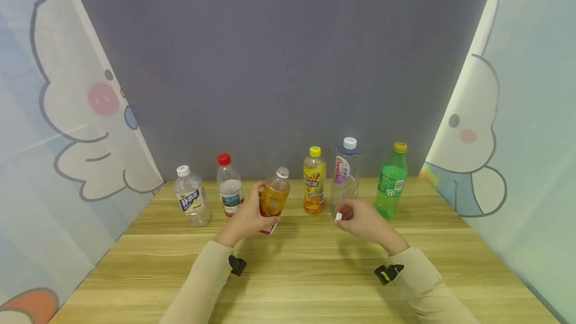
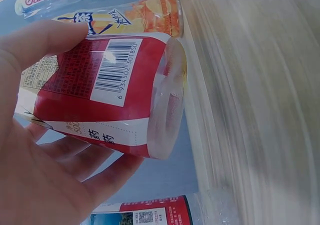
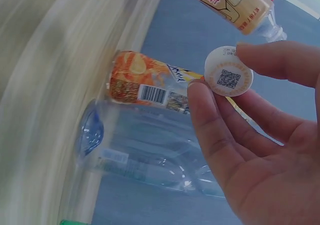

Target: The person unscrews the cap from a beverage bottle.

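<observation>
My left hand (image 1: 247, 218) grips a bottle (image 1: 274, 198) with an orange and red label, tilted and with no cap on its neck. In the left wrist view, the fingers curl round the bottle (image 2: 95, 80), whose barcode and base face the camera. My right hand (image 1: 363, 220) pinches a small white bottle cap (image 1: 338, 217) between thumb and fingers. Seen from the right wrist, the flat top of the cap (image 3: 229, 71) carries a printed square code. The cap is apart from the held bottle.
Along the back of the wooden table (image 1: 306, 274) stand a clear white-capped bottle (image 1: 193, 201), a red-capped bottle (image 1: 230, 189), a yellow-capped orange bottle (image 1: 313, 184), a large clear bottle (image 1: 344, 179) and a green bottle (image 1: 391, 184). A grey panel (image 1: 288, 74) rises behind them.
</observation>
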Tool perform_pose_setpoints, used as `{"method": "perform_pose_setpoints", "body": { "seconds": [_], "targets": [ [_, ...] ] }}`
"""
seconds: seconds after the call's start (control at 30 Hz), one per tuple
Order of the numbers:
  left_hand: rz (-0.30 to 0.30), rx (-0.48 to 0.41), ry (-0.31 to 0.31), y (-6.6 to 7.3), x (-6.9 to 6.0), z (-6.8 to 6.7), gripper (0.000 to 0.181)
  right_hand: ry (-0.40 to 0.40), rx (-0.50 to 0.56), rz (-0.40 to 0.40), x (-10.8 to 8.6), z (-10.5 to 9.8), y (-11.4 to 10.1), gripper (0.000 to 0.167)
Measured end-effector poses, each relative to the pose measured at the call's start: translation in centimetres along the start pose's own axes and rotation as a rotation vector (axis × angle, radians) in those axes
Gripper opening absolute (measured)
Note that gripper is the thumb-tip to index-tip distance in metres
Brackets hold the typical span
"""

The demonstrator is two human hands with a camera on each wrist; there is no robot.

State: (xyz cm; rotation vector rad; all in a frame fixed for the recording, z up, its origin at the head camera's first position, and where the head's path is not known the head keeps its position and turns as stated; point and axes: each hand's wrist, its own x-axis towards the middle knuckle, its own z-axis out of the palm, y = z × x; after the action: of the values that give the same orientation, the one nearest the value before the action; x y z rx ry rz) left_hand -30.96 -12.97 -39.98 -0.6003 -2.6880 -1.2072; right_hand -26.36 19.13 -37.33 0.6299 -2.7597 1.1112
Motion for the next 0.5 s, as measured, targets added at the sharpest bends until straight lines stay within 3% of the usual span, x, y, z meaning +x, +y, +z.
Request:
{"method": "perform_pose_setpoints", "body": {
  "seconds": [0.27,0.5],
  "targets": [
    [-0.023,0.002,-0.019,0.1,0.7,0.3,0.101,-0.026,-0.029,0.015,-0.3,0.6,0.7,0.022],
    [-0.034,-0.011,0.006,0.3,1.5,0.6,0.1,-0.033,-0.056,0.023,-0.4,1.2,1.2,0.022]
  ]
}}
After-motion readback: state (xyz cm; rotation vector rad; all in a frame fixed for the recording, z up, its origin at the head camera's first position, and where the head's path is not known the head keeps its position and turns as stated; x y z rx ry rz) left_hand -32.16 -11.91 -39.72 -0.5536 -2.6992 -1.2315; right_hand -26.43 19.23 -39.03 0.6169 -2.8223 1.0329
